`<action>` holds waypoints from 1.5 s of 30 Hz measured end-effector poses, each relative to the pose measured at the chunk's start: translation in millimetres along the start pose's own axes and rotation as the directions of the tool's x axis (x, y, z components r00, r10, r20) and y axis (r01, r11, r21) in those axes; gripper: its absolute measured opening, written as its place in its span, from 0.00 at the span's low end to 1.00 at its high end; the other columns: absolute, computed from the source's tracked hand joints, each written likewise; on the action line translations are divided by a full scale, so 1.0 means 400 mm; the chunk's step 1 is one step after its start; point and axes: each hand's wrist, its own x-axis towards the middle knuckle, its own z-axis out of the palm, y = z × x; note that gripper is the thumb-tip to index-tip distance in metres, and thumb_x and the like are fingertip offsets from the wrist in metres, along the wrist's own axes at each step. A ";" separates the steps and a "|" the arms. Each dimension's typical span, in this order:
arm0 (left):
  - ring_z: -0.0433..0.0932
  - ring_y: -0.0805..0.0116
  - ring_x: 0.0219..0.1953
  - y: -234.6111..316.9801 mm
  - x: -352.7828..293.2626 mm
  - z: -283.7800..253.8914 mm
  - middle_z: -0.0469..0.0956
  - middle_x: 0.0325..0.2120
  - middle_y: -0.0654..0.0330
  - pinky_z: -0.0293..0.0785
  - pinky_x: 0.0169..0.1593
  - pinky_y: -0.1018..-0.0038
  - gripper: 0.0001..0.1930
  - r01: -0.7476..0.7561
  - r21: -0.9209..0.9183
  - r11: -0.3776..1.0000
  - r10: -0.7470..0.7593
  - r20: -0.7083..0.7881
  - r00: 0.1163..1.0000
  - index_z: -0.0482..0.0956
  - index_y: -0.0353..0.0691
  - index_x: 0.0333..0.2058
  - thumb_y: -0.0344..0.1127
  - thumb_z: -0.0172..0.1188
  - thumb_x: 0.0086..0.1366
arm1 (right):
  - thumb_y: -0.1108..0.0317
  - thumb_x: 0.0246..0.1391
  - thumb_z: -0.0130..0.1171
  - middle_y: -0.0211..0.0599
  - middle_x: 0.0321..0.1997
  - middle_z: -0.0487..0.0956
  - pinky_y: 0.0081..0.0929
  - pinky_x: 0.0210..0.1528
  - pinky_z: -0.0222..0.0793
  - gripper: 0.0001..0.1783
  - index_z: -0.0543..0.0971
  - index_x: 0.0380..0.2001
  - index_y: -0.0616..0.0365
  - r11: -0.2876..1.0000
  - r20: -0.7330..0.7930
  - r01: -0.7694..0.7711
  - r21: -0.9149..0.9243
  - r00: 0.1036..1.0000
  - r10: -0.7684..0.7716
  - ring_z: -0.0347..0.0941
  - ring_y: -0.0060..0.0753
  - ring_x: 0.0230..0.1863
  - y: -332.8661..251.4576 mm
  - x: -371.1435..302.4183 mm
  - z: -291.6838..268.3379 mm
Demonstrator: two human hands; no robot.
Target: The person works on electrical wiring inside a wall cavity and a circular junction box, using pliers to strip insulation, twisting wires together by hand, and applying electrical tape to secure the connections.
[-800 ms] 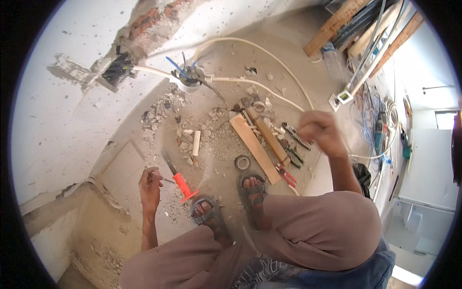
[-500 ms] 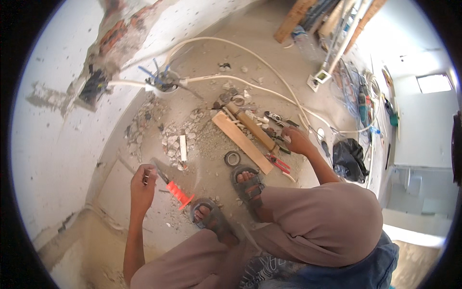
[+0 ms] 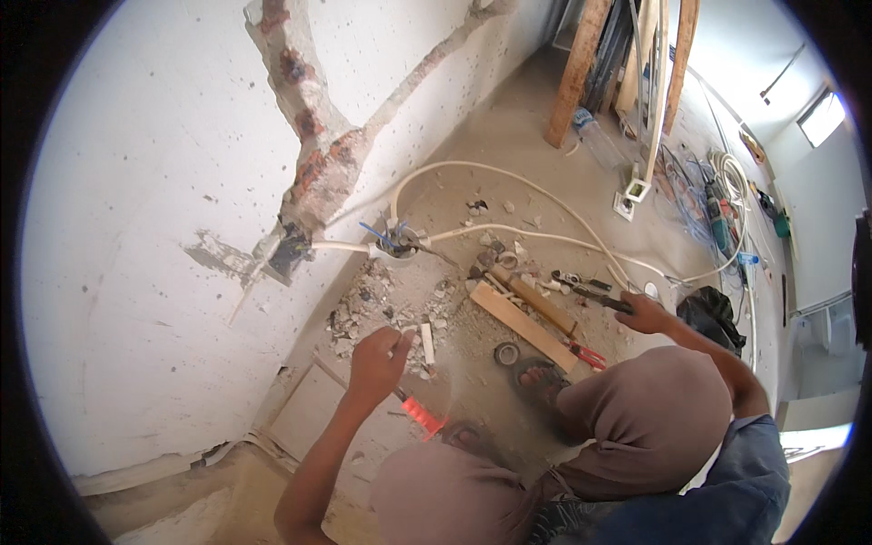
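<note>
A dark-handled tool is gripped in the right hand, with the fingers wrapped around its end; its far end is pointed away from the body toward the rubble, and its exact kind cannot be told. It is held over the dusty floor, to the right of a brown bar and near a pair of red-handled pliers. The left hand is held part-curled, with the fingers bent toward the thumb; whether anything small is pinched there cannot be told. Just beside it a white strip is seen on broken rubble, and below it an orange-handled chisel is partly hidden by the wrist and knee. A flat wooden board is laid alongside the bar, and a roll of dark tape is set near the board and a sandalled foot. Farther off, a round white box with blue wires is joined by cream cable to the chipped wall. At the right, a black plastic bag is crumpled near the right forearm.
</note>
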 end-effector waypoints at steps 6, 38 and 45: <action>0.81 0.60 0.29 0.006 0.103 -0.064 0.81 0.27 0.54 0.76 0.34 0.66 0.05 0.094 -0.052 0.994 -0.100 -0.131 0.986 0.78 0.35 0.34 0.30 0.60 0.66 | 0.54 0.63 0.61 0.27 0.24 0.75 0.28 0.36 0.68 0.17 0.79 0.36 0.60 0.951 -0.026 0.145 0.274 0.989 -0.143 0.70 0.22 0.30 -0.227 0.029 -0.322; 0.69 0.68 0.51 0.138 0.273 0.208 0.68 0.51 0.57 0.70 0.49 0.73 0.24 -0.059 -0.466 0.883 -0.401 -0.814 0.421 0.65 0.37 0.61 0.24 0.51 0.67 | 0.69 0.50 0.65 0.48 0.57 0.68 0.65 0.71 0.48 0.20 0.79 0.49 0.53 0.612 -0.337 0.702 -0.363 0.514 -0.789 0.64 0.50 0.63 -0.602 0.544 -0.154; 0.69 0.71 0.47 0.133 0.250 0.149 0.70 0.50 0.57 0.70 0.47 0.75 0.23 -0.106 -0.320 0.941 -0.256 -0.882 0.395 0.65 0.34 0.62 0.26 0.53 0.69 | 0.68 0.51 0.64 0.47 0.55 0.69 0.63 0.70 0.50 0.19 0.79 0.48 0.53 0.608 -0.377 0.713 -0.349 0.488 -0.788 0.66 0.50 0.62 -0.562 0.506 -0.170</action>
